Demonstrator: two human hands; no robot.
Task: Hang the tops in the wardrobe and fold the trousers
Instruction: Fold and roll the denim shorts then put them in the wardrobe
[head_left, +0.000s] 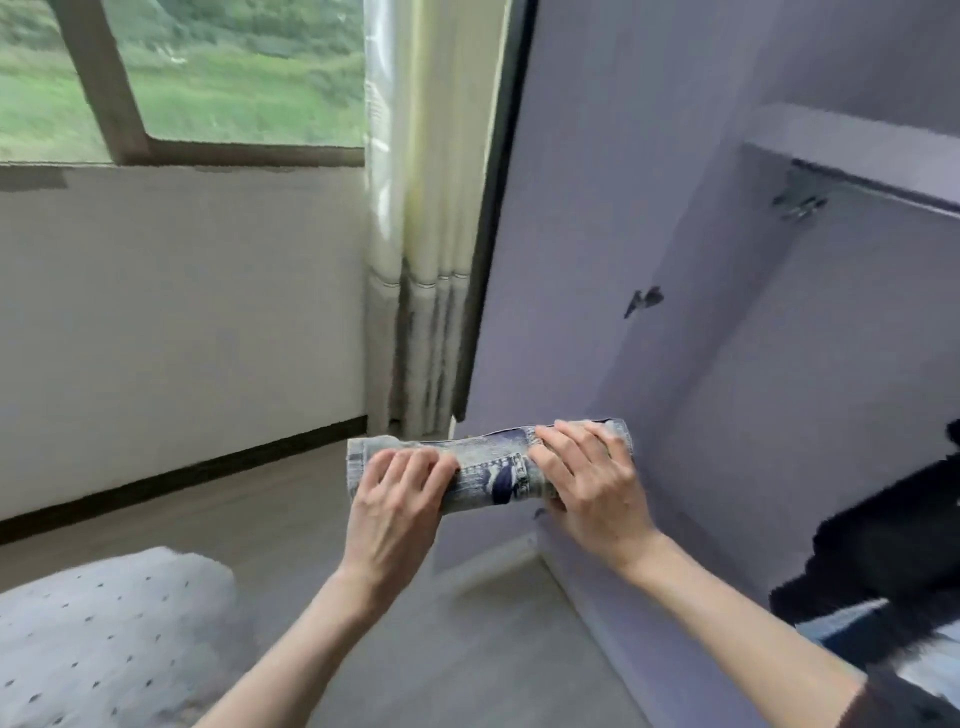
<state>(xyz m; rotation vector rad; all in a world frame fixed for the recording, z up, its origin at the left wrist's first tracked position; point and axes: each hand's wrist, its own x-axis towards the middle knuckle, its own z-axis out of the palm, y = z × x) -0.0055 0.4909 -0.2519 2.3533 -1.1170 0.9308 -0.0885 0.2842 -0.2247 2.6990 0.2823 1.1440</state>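
The grey wood-look floor (291, 525) runs from the dark skirting board (176, 475) along the white wall to the foot of the wardrobe. A white bed (104, 639) with small dark dots stands on it at the lower left corner.

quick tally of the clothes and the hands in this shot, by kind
Rolled denim trousers: 1, held off the floor by both hands
Black garment at the wardrobe's right edge: 1
Hands: 2, left hand and right hand
Total: 4
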